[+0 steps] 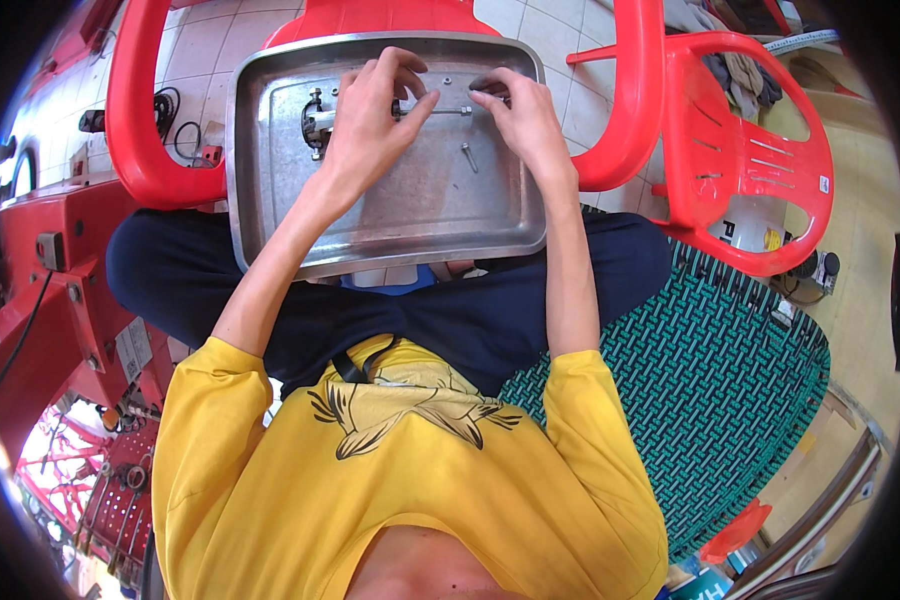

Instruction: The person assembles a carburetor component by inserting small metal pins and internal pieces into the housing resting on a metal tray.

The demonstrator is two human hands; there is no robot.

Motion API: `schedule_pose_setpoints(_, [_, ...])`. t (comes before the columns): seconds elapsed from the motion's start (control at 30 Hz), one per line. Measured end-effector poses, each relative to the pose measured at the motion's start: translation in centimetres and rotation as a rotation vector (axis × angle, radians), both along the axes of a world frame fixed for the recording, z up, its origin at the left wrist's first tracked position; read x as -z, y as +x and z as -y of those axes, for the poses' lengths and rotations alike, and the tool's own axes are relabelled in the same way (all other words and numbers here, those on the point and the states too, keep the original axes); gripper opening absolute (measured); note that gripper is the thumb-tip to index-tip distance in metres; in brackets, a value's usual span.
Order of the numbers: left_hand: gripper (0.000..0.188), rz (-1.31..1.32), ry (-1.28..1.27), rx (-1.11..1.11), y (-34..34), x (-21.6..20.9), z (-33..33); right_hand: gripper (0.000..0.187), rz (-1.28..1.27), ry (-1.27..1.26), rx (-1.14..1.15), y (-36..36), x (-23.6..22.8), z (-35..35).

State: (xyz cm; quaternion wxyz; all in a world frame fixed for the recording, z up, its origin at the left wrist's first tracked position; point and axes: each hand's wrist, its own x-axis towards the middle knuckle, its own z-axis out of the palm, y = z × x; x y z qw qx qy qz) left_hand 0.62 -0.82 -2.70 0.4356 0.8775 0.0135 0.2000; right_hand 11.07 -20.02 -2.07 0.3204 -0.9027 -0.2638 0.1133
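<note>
A shallow metal tray lies over my crossed legs and a red plastic chair seat. In it, toward the left, is a metal assembly with bolts at its end and a thin threaded rod running right to a nut. My left hand is over the assembly, thumb and bent forefinger apart, hiding its middle. My right hand is above the tray's right side, with thumb and forefinger tips close together near the rod's end; whatever they pinch is too small to make out. Below the rod lies a loose bolt.
A small nut sits near the tray's far side. The red chair's armrests rise beside the tray. Another red chair stands to the right, near a green woven seat. Red machinery fills the left side.
</note>
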Motion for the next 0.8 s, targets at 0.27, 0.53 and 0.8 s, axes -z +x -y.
schedule_pose_setpoints(0.27, [0.037,0.051,-0.086,0.056,-0.2,-0.7,0.5,0.024,-0.565,0.543,-0.065,-1.3,-2.1,-1.0])
schedule_pose_setpoints(0.53, [0.024,0.054,-0.037,-0.008,-0.4,-0.9,0.3,0.024,-0.594,0.548,-0.079,-1.5,-2.5,-1.1])
schedule_pose_setpoints(0.8, [0.02,0.069,0.032,-0.053,-0.2,-0.4,0.0,0.026,-0.619,0.556,-0.072,-1.5,-2.5,-0.9])
